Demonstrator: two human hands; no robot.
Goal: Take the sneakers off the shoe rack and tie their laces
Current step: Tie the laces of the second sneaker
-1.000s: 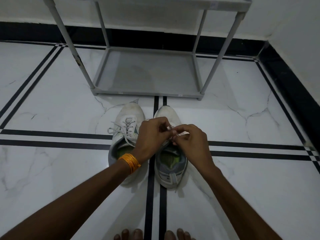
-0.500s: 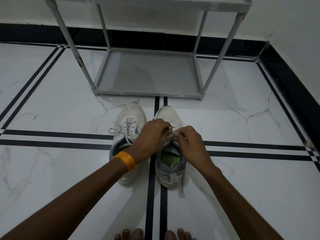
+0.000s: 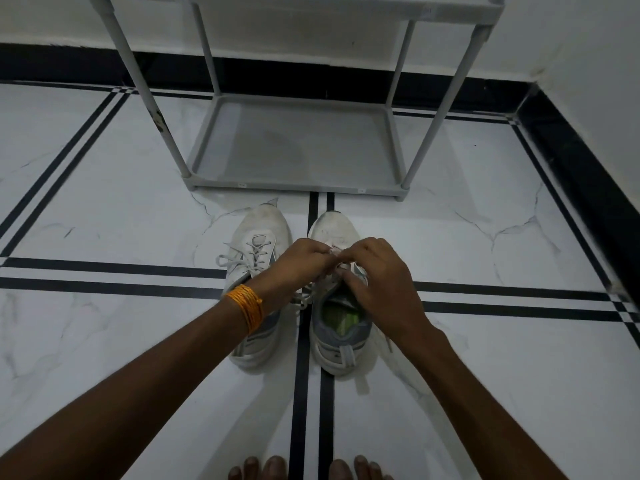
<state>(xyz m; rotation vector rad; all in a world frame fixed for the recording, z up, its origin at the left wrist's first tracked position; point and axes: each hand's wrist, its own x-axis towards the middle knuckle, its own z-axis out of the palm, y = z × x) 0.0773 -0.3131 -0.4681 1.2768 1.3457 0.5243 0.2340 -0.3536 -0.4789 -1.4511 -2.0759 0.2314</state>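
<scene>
Two white sneakers stand side by side on the marble floor (image 3: 104, 209), toes pointing toward the grey shoe rack (image 3: 294, 143), which stands just beyond them against the wall. The left sneaker (image 3: 258, 244) shows crossed laces with a loop lying out to its left side; its rear part is hidden by the left forearm. The right sneaker (image 3: 341, 327) sits just beside it, with a grey collar and a green insole visible in the opening.

Both hands meet over the tongue area of the right sneaker. The left hand (image 3: 299, 265) has its fingers curled closed, pinching the white lace (image 3: 334, 251) at the fingertips. The right hand (image 3: 377, 275) is likewise closed on the lace, its thumb pressed down at the edge of the shoe opening. The knot itself is covered by the fingers and cannot be judged.

An orange bangle stack (image 3: 246, 306) encircles the left wrist. Bare toes (image 3: 266, 467) appear at the bottom edge, on either side of the black inlay lines.
</scene>
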